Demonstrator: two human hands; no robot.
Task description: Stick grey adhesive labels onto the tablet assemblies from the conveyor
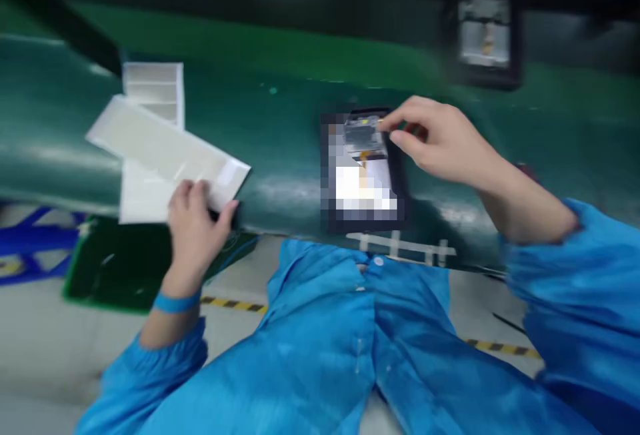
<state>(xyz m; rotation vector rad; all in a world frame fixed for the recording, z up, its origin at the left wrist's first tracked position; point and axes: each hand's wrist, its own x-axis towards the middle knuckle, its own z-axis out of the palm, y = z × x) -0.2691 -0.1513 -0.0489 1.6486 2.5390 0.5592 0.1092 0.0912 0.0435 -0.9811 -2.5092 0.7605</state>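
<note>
My left hand (195, 231) is at the lower edge of a long white label sheet (165, 145), fingers on top and thumb near its right end. That sheet lies slantwise over another white sheet (145, 191), whose ruled upper part shows behind it. My right hand (440, 138) is pinched at the upper right of an opened phone-like device (367, 138) with its inner parts exposed. Index finger and thumb are close together there; what they hold, if anything, is too small to make out. Pixel blocks cover the left and lower parts of the device.
A second opened device (485, 38) sits farther back at the right. Both sheets and the near device rest on a green work mat (280, 135). Below the bench edge at left is a green bin (115, 268), beside a blue frame (35, 241). Pale tape strips (400, 245) mark the front edge.
</note>
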